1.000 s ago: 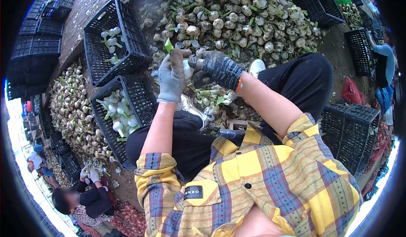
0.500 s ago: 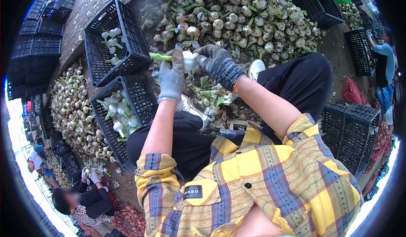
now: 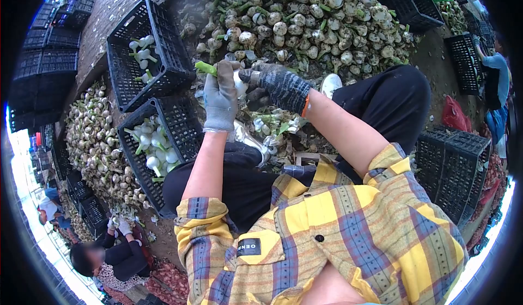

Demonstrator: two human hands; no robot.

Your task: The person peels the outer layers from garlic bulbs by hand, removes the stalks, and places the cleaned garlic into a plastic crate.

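My left hand (image 3: 220,95), in a pale grey work glove, is closed around a garlic bulb. The green stem (image 3: 205,68) sticks out on the left, and the white garlic bulb (image 3: 239,85) shows at the right of the fingers. My right hand (image 3: 280,87), in a dark grey knit glove with an orange cuff, is beside the bulb with curled fingers. Its thumb side reaches the bulb's right face. What lies inside those fingers, if anything, is hidden.
A large heap of untrimmed garlic (image 3: 305,24) lies ahead. Left of me stand two black crates, one (image 3: 174,49) with a few cleaned bulbs, another (image 3: 185,128) with many. Black crates (image 3: 449,169) stand at right. Co-workers sit lower left (image 3: 122,258) and stand far right (image 3: 494,73).
My left hand has turned the bulb, so its stem now looks shorter and tilts up. My right hand has shifted slightly lower, its fingers now curled in beside the bulb.
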